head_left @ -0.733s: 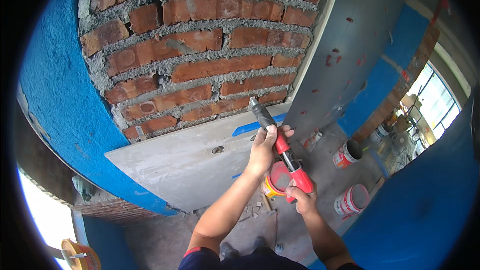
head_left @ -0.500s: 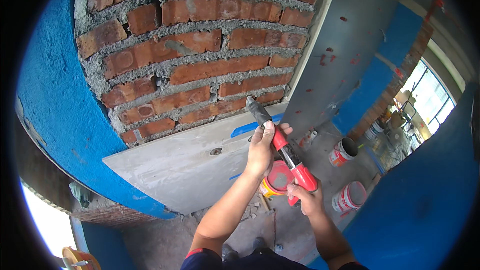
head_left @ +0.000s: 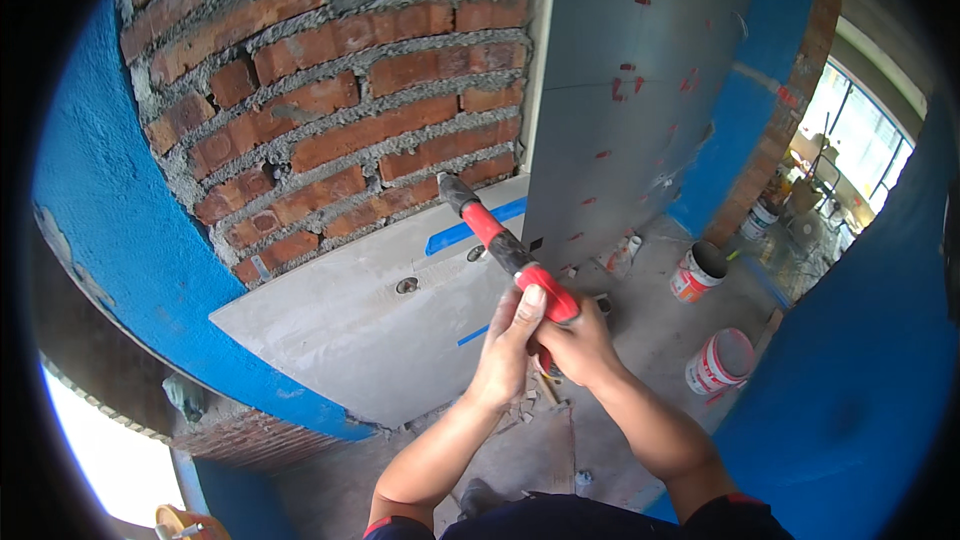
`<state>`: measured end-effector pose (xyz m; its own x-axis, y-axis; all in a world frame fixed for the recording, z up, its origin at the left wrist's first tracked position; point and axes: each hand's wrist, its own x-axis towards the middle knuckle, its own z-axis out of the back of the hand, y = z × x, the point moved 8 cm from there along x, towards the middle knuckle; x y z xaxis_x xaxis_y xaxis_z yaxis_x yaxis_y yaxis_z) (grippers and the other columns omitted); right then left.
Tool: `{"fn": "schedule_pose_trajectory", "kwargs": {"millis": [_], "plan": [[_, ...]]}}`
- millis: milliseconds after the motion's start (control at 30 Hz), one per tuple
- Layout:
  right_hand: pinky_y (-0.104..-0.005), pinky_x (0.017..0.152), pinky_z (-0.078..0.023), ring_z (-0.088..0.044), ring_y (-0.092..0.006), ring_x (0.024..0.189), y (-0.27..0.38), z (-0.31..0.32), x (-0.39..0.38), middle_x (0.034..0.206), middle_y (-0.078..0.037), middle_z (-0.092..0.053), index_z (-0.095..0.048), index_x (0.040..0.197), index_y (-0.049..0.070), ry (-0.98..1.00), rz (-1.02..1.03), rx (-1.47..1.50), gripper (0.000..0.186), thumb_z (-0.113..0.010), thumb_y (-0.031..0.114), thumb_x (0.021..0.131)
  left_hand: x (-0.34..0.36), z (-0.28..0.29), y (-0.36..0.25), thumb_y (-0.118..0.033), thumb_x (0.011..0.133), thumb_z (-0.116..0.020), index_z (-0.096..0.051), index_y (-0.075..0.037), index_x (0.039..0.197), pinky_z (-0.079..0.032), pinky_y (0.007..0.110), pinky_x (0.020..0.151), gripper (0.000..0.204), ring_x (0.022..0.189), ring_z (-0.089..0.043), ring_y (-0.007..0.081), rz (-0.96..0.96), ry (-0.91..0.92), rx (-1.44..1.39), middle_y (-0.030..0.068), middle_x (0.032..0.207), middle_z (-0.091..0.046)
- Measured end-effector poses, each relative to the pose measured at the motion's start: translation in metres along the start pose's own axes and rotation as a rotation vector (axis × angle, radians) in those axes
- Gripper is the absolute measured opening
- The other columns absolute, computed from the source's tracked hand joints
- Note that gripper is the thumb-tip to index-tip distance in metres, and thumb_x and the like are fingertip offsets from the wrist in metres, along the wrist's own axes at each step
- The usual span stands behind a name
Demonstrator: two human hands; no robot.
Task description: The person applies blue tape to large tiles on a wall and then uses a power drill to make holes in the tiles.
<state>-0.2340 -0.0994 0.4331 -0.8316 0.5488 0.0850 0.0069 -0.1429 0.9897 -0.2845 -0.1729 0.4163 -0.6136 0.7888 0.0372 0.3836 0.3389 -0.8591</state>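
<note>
Both my hands grip a red and black nail gun (head_left: 482,225), long and tube-shaped, angled up and to the left. My right hand (head_left: 585,348) is closed around its rear handle. Beside it, my left hand (head_left: 500,365) is closed on the same rear end, its thumb lying along the red body. The dark tip appears in front of the lowest brick rows of the wall (head_left: 400,135); whether it touches them I cannot tell. Below the bricks stands a pale grey board (head_left: 330,340) with two round holes and a blue strip (head_left: 448,238). My hands hide most of the handle.
To the right are a white and red bucket (head_left: 712,370) and another open bucket (head_left: 692,285) on the concrete floor. A tall grey panel (head_left: 620,140) borders the bricks. Blue walls (head_left: 120,210) flank both sides, and clutter lies by the far window (head_left: 850,140).
My left hand has moved from the gun's front part back to the rear handle beside my right hand. The silver and black section showing mid-barrel has shortened. The view has shifted right.
</note>
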Motion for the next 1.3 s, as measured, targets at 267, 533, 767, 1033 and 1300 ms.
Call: {"fn": "schedule_pose_trajectory", "kwargs": {"millis": [267, 533, 767, 1033, 1300], "plan": [[-0.0350, 0.066, -0.050, -0.062, -0.0212, 0.069, 0.000, -0.002, 0.005, 0.076, -0.015, -0.066, -0.062, 0.093, 0.000, 0.089, 0.105, -0.181, 0.029, -0.066, 0.024, 0.078, -0.031, -0.028, -0.002, -0.032, 0.070, -0.087, -0.030, 0.005, 0.139, -0.037, 0.040, 0.104, 0.097, 0.120, -0.049, 0.0271, -0.269, -0.259, 0.216, 0.0183, 0.127, -0.049], [-0.0308, 0.061, -0.048, -0.058, -0.0154, 0.066, -0.021, 0.004, 0.015, 0.073, -0.008, -0.062, -0.061, 0.090, -0.001, 0.089, 0.142, 0.052, 0.028, -0.067, 0.023, 0.077, -0.014, -0.016, 0.022, -0.019, 0.071, -0.085, -0.038, 0.003, 0.129, -0.042, 0.037, 0.098, 0.078, 0.110, -0.054, 0.0235, -0.270, -0.374, 0.116, 0.0142, 0.116, -0.053], [-0.0287, 0.062, -0.047, -0.056, -0.0102, 0.072, -0.038, 0.010, 0.019, 0.078, -0.004, -0.062, -0.060, 0.091, -0.002, 0.093, 0.194, 0.117, 0.026, -0.068, 0.020, 0.081, -0.007, -0.020, 0.037, -0.014, 0.073, -0.082, -0.042, 0.000, 0.123, -0.044, 0.034, 0.094, 0.066, 0.103, -0.056, 0.0206, -0.320, -0.375, 0.009, 0.0114, 0.109, -0.056], [-0.0414, 0.073, -0.053, -0.069, -0.0325, 0.084, -0.032, -0.022, 0.043, 0.086, -0.015, -0.071, -0.067, 0.094, 0.008, 0.001, 0.127, -0.089, 0.032, -0.063, 0.036, 0.080, 0.012, 0.015, 0.008, -0.017, 0.082, -0.067, -0.052, 0.006, 0.113, -0.050, 0.035, 0.083, 0.042, 0.090, -0.063, 0.0235, -0.300, -0.302, 0.095, 0.0136, 0.100, -0.062], [-0.0394, 0.065, -0.051, -0.065, -0.0298, 0.071, -0.033, 0.004, -0.011, 0.076, -0.017, -0.066, -0.063, 0.088, 0.003, -0.056, 0.258, 0.063, 0.033, -0.069, 0.033, 0.077, -0.029, -0.003, 0.031, -0.018, 0.082, -0.069, -0.048, 0.003, 0.123, -0.048, 0.035, 0.090, 0.050, 0.098, -0.058, 0.0185, -0.375, -0.211, 0.391, 0.0086, 0.106, -0.059]]}}
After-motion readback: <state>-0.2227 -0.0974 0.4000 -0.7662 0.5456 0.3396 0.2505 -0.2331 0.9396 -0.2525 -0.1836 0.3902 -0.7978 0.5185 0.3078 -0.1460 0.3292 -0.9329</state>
